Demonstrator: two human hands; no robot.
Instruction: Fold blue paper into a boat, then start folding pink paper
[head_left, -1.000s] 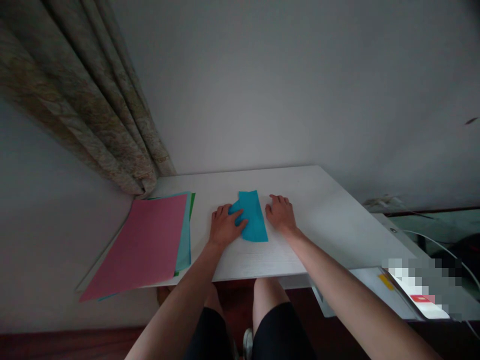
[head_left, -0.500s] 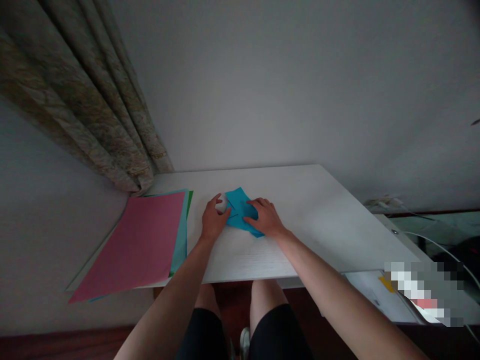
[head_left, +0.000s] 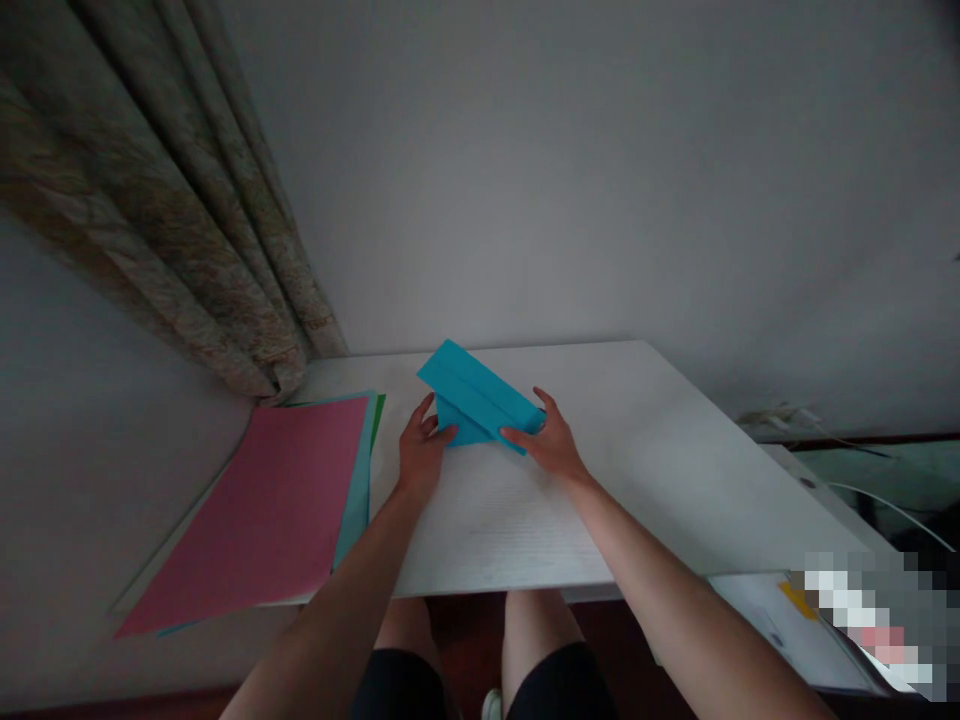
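Observation:
A folded sheet of blue paper point(head_left: 480, 388) is between my hands, tilted, with a long creased flap running from upper left to lower right. My left hand point(head_left: 424, 447) pinches its lower left corner, thumb in front and the other fingers partly behind it. At the lower right end, my right hand point(head_left: 553, 440) grips the paper between the thumb and the fingers, with the index finger raised. The paper's underside is hidden.
A stack of coloured sheets with a pink sheet point(head_left: 255, 510) on top lies at the left of the white table point(head_left: 645, 470) and overhangs its front edge. A patterned curtain point(head_left: 195, 210) hangs at the left. Papers point(head_left: 780, 630) and a white cable point(head_left: 885, 495) are at the right.
The blue paper has been lifted and turned, so a long flap now faces up. The white round shape beside my left hand no longer shows. The right hand has shifted to the paper's end.

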